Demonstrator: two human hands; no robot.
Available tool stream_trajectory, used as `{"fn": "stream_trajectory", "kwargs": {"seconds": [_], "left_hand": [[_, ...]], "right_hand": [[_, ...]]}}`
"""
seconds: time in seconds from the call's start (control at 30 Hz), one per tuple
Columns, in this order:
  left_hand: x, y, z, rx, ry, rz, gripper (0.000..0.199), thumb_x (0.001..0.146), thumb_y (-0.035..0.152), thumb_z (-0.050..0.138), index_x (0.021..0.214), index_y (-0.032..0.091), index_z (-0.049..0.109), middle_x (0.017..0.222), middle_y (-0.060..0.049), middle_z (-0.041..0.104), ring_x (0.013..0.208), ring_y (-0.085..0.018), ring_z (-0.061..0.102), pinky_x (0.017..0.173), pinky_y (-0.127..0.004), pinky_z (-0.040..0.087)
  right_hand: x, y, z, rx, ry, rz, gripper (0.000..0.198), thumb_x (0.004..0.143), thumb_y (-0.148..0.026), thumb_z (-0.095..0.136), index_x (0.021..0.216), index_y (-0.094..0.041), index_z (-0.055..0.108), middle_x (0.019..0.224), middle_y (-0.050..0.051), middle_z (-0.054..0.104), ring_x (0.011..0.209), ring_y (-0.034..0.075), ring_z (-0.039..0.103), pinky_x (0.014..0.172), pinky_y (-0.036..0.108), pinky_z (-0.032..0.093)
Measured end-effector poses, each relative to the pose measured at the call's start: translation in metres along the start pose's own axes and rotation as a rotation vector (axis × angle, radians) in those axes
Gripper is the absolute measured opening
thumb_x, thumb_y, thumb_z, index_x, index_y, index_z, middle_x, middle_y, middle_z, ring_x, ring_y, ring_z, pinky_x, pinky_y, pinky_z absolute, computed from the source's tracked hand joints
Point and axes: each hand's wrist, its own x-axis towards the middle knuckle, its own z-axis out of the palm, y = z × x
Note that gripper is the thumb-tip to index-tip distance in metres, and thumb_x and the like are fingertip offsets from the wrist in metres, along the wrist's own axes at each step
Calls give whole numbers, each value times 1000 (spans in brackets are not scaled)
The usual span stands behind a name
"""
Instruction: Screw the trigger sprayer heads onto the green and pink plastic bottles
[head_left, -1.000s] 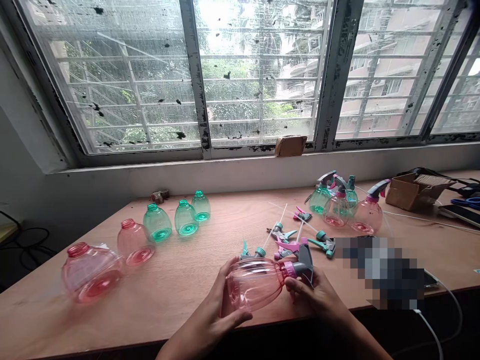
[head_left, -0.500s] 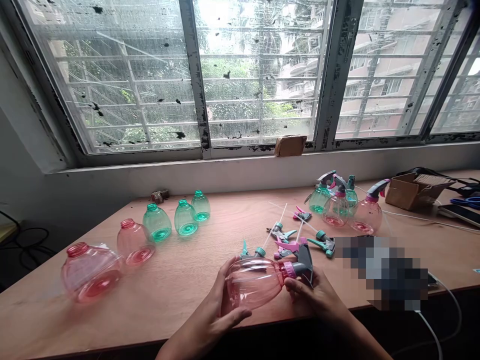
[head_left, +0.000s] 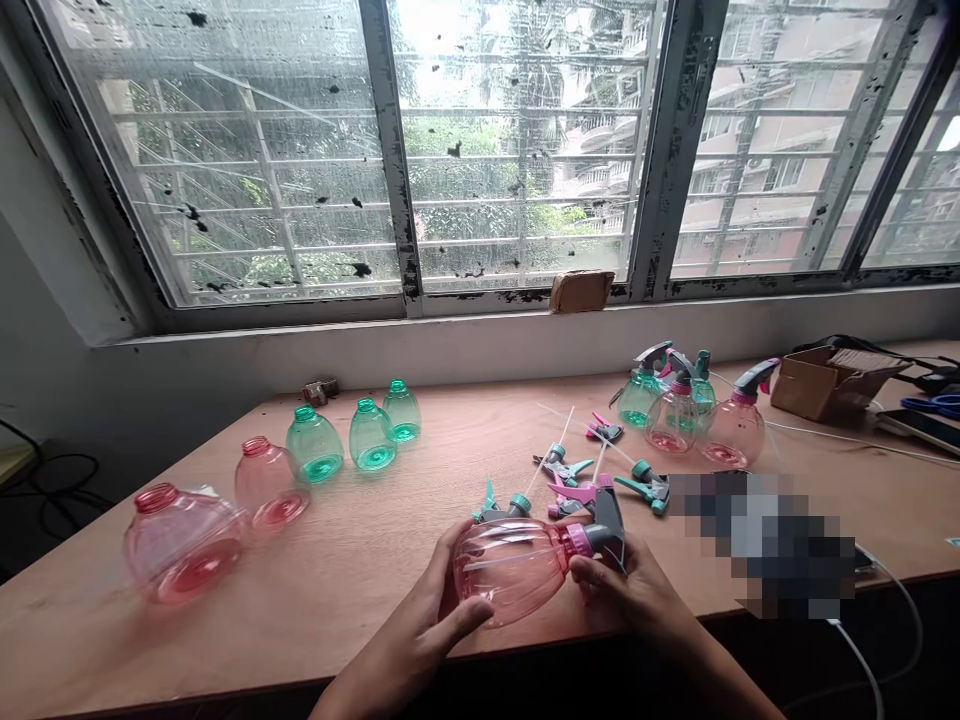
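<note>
A see-through pink spray bottle (head_left: 510,575) lies nearly sideways over the table's front edge, its neck pointing right. My left hand (head_left: 442,610) is wrapped around its base end, thumb on the near side. At the neck, my right hand (head_left: 634,590) grips around the pink collar (head_left: 576,540), with its thumb just below the collar; most of its fingers are hidden. The grey trigger head (head_left: 609,520) sits on the bottle's mouth. Just behind lie loose trigger heads, including a green-collared one (head_left: 517,506) and another green one (head_left: 646,488), some with white straws.
On the left stand open bottles, pink (head_left: 184,550) and green (head_left: 313,445). Bottles with heads fitted, one pink (head_left: 733,430), stand at the back right beside a cardboard box (head_left: 829,385). A blurred-out item (head_left: 772,545) with a white cable lies on the right.
My left thumb has shifted slightly along the bottle, and the bottle has turned a little in my hands. The things on the table stay where they were.
</note>
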Motion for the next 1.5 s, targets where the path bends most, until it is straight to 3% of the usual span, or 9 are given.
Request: {"fn": "stream_trajectory", "kwargs": {"seconds": [0.17, 0.3, 0.37, 0.5, 0.67, 0.9, 1.1, 1.3, 1.5], "left_hand": [[2, -5, 3, -146, -14, 13, 76, 86, 45, 77, 145, 34, 32, 154, -10, 41, 144, -33, 38, 121, -51, 29], [1, -7, 6, -121, 29, 50, 77, 83, 41, 81, 142, 36, 32, 155, -8, 36, 142, -32, 39, 119, -48, 33], [0, -6, 6, -108, 24, 60, 77, 85, 40, 80, 144, 37, 31, 158, -8, 31, 144, -32, 37, 120, -47, 34], [-1, -1, 1, -107, -20, 55, 72, 93, 47, 68, 151, 34, 27, 162, -9, 31, 150, -33, 29, 123, -50, 27], [-1, 7, -2, -49, 17, -47, 62, 99, 58, 47, 151, 30, 30, 164, -8, 30, 154, -31, 20, 125, -50, 21], [1, -5, -1, -179, 5, 32, 58, 95, 50, 64, 144, 35, 40, 155, -5, 44, 148, -31, 33, 120, -46, 31], [1, -6, 1, -210, 18, 24, 64, 87, 39, 77, 141, 39, 43, 149, -3, 47, 133, -29, 50, 111, -42, 43], [-2, -3, 1, -156, 0, 26, 68, 89, 44, 74, 146, 40, 38, 161, -3, 34, 141, -32, 42, 115, -45, 38], [-4, -8, -4, -53, 14, 5, 60, 99, 54, 54, 152, 34, 33, 163, -6, 34, 152, -32, 24, 125, -52, 17]], "right_hand": [[-1, 1, -1, 15, -9, -2, 35, 74, -45, 85, 92, -18, 73, 78, 2, 69, 52, 13, 58, 50, 27, 53], [-1, 1, 0, 19, -25, -9, 33, 75, -42, 85, 95, -18, 74, 105, 7, 71, 58, 13, 59, 52, 27, 54], [-1, 1, 0, 27, -32, -4, 33, 76, -42, 84, 96, -18, 73, 108, 8, 71, 58, 12, 58, 52, 27, 54], [-1, 2, 0, 40, -28, -6, 32, 77, -42, 84, 96, -17, 73, 95, 5, 70, 55, 11, 58, 51, 26, 53], [-2, 0, 0, 38, -27, -24, 32, 77, -41, 84, 95, -17, 73, 74, 0, 66, 56, 13, 57, 51, 25, 53], [-2, 0, 0, 20, -19, 0, 36, 76, -43, 84, 97, -17, 72, 69, -1, 63, 56, 15, 58, 51, 27, 53], [-2, 0, -2, -1, -42, 24, 33, 78, -43, 82, 95, -17, 70, 68, -1, 64, 55, 14, 58, 53, 27, 51], [-1, 1, -2, 27, -48, 13, 31, 79, -44, 82, 89, -18, 68, 69, -1, 65, 55, 13, 57, 52, 25, 50], [-2, 3, -2, 59, -37, -7, 30, 78, -43, 83, 89, -18, 69, 69, -1, 65, 55, 12, 57, 51, 24, 50]]}}
